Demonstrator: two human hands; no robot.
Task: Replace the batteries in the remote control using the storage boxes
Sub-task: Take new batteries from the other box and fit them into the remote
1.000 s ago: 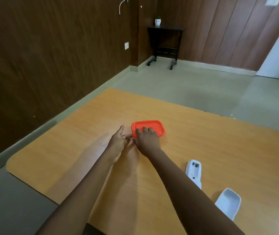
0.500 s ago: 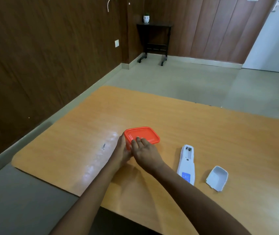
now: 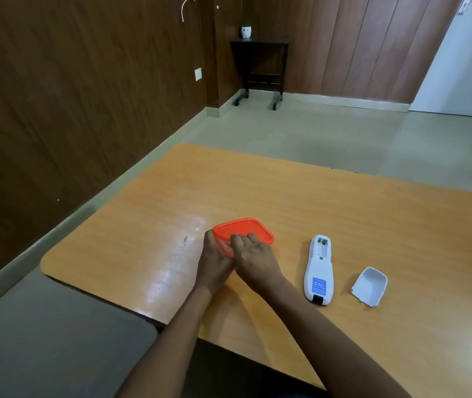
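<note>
Orange-lidded storage box (image 3: pixel 253 229) on the tabletop (image 3: pixel 344 214), gripped at its near-left corner by left hand (image 3: pixel 214 261), right hand (image 3: pixel 253 258) curled over the lid edge. Just right: remote control (image 3: pixel 318 272) face down, compartment open, blue label unreadable. Beside it, battery cover (image 3: pixel 370 286).

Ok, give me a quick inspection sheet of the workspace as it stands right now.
Surface: orange wooden table, glossy, small dark mark left of the box.
Job's things: red-lidded storage box, lid on; white remote face down, battery bay open; its battery cover lying apart to the right. Batteries: nothing seen.
Clutter: nothing seen.
Hands: left hand against the box's near-left side; right hand with fingers on the lid's near edge.
Cables: white cable hanging on the wall.
Surroundings: dark side table with a small white pot, white door.
</note>
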